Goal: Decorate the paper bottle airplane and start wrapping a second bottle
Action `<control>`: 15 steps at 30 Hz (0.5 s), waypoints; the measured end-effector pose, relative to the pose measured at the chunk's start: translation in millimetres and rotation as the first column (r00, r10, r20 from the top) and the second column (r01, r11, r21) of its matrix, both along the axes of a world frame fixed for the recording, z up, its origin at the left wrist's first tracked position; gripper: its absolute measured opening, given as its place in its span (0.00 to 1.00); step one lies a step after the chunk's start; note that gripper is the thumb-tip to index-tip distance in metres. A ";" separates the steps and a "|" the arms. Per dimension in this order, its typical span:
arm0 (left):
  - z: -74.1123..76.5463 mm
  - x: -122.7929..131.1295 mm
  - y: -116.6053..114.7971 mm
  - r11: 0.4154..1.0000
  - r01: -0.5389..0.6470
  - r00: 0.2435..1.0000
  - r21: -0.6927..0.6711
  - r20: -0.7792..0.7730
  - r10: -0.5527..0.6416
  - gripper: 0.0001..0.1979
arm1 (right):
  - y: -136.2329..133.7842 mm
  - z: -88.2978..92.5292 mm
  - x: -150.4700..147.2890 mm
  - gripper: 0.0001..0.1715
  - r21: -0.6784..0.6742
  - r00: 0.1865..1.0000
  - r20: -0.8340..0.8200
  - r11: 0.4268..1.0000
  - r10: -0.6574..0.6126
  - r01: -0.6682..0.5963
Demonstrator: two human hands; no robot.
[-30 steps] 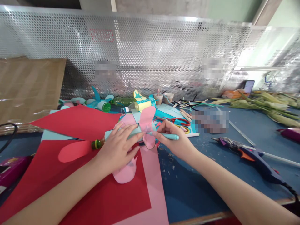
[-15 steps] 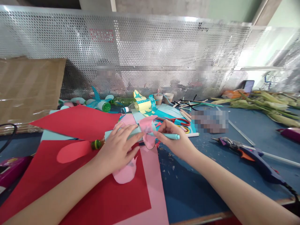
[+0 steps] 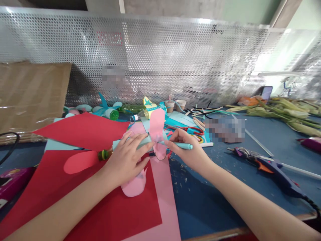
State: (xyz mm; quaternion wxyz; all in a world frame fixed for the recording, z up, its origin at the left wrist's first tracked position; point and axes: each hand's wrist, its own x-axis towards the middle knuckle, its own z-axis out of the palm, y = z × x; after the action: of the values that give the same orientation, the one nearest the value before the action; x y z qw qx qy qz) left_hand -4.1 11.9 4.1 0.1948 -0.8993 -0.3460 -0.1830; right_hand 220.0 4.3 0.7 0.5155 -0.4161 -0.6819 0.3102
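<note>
My right hand (image 3: 187, 149) pinches a light-blue marker (image 3: 184, 146), its back end pointing right and its tip near the pink paper. My left hand (image 3: 131, 155) lies over a bottle wrapped in light-blue paper, its fingers curled across the wrap. The bottle's green neck (image 3: 105, 154) sticks out to the left, beside a red paper oval (image 3: 81, 163). At the bottle's right end stands a pink paper piece (image 3: 157, 122), with a second pink lobe (image 3: 159, 150) hanging below. Another pink cutout (image 3: 134, 187) shows under my left hand.
Red paper sheets (image 3: 120, 214) spread at the left over a pink sheet (image 3: 173, 214). A hot glue gun (image 3: 273, 167) lies at the right. Behind stand a yellow decorated bottle (image 3: 152, 113), paper cups (image 3: 180, 104), red-handled scissors (image 3: 198, 130) and corn husks (image 3: 283, 110).
The upper pink paper piece, folded over a moment ago, now stands up straight. My hands and the marker have hardly moved.
</note>
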 end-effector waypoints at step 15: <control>0.2 0.2 -0.3 1.000 -0.010 1.000 0.000 -0.013 0.010 0.19 | -2.1 1.9 0.5 0.14 -0.031 0.999 0.019 0.999 -0.025 0.026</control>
State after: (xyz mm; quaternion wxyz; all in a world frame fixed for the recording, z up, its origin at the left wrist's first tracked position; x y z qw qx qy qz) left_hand -3.9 11.6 4.3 0.1978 -0.8988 -0.3493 -0.1763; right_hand 220.5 2.3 2.6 0.5064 -0.4357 -0.6764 0.3101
